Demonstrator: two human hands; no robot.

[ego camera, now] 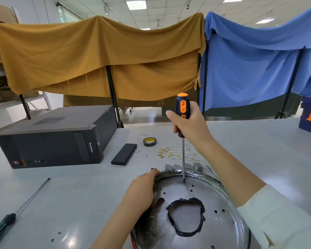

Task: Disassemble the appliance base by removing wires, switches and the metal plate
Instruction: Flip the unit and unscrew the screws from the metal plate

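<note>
Head cam: the appliance base (pixel 228 186) sits near, at the bottom right of the gray table (pixel 79 186). Its shiny round metal plate (pixel 185 196) faces up, w/ a ring of black tape (pixel 186 217) around the hole in the middle.

The right hand (pixel 188 123) is wrapped tight around the orange & black screwdriver (pixel 182 114). It holds it straight up so the tip goes down into a spot on the far part of the plate, prob. a screw, too small to be sure.

The left hand (pixel 142 189) curls its fingers over the left rim of the base. That likely stops the base from spinning while the tool turns.

Just beyond the base lie 4 small gray switches (pixel 182 166) & a bunch of pale wires (pixel 176 153) w/ gold ends, so those look taken out already. The plate seems to be the part left.

Farther left: a roll of tape (pixel 150 141), a flat black block (pixel 123 154), a black computer (pixel 54 139). A 2nd screwdriver (pixel 20 207) w/ a green handle lies near left, spare.
</note>
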